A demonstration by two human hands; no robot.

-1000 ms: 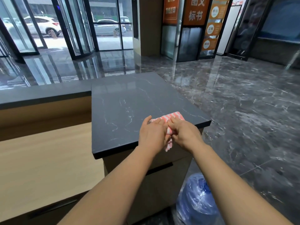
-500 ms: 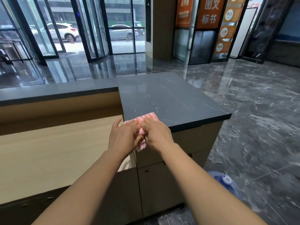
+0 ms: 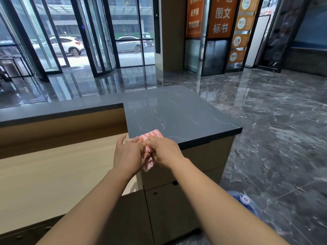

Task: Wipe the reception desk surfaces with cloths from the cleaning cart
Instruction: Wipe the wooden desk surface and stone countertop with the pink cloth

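**Both hands on cloth, near-left corner of the dark desk top**

- Left fingers (image 3: 136, 140): straight, close together, laid flat on the cloth (image 3: 153, 134). Thumb splayed left, off the fabric.
- Right fingers (image 3: 151, 142): side by side, angled forward-left, tips meeting the left fingertips over the cloth. Thumb hidden under the palm, so flat press or pinch: cannot tell.
- Left hand (image 3: 130, 153) and right hand (image 3: 165, 151): backs up, side by side, touching. Bare forearms reaching in from the bottom edge.
- Cloth: pink-and-white striped, folded, sitting on the near-left corner of the desk top (image 3: 177, 110), right at the step down to the lower counter (image 3: 53, 170). Far part flat on the stone past the fingertips. Loose tail hanging over the near edge between the two palms.
- Desk top: grey-black stone with white veins, glossy. Raised block at the end of a long dark ledge running off left.
- Lower counter: light wood, left of and below the block, under the left forearm.
- Cabinet front (image 3: 191, 200): beige panels directly under the stone top.
- Blue water bottle (image 3: 246, 200): on the floor (image 3: 274, 129) just right of the cabinet, partly hidden by the right forearm.
- Beyond: glossy dark marble floor, glass revolving door (image 3: 99, 41), orange signs (image 3: 222, 16).
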